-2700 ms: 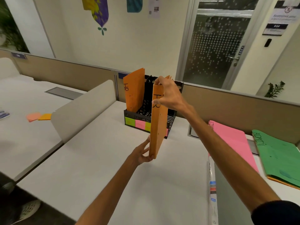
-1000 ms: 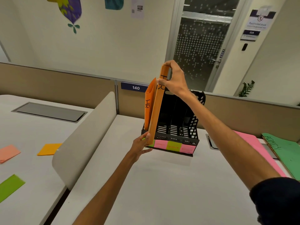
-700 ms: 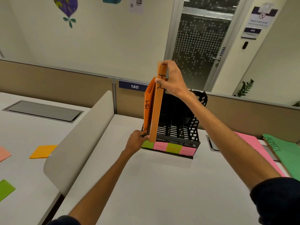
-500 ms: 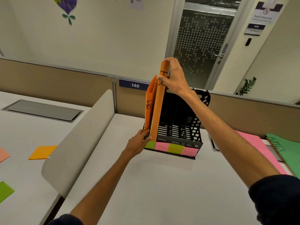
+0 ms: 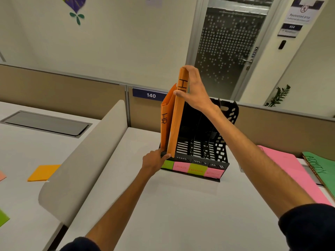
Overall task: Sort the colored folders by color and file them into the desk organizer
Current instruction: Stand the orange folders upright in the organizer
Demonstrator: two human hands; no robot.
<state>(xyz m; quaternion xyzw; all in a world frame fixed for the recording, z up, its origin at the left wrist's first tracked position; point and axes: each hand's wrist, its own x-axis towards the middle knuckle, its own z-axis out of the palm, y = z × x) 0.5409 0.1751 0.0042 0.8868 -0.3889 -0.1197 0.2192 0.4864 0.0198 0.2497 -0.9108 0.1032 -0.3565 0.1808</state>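
Observation:
A black desk organizer [image 5: 220,151] with green and pink labels along its front stands at the back of the white desk. An orange folder marked HR [image 5: 164,124] stands in its leftmost slot. My right hand [image 5: 193,91] grips the top of a second orange HR folder [image 5: 176,122], held upright with its lower end at the leftmost slot, right beside the first. My left hand [image 5: 154,161] holds the organizer's front left corner at the folder's lower edge. A pink folder [image 5: 293,173] and a green folder marked ADMIN [image 5: 324,171] lie flat at the right.
A curved white divider [image 5: 85,153] separates this desk from the left desk, where orange [image 5: 43,172] and green [image 5: 2,217] papers lie. A tan partition with a "140" sign [image 5: 150,95] runs behind the organizer. A glass door is beyond.
The second orange folder has gone from mid-air over the desk to the organizer's leftmost slot. My left hand shifted from the folder's bottom edge to the organizer's front corner.

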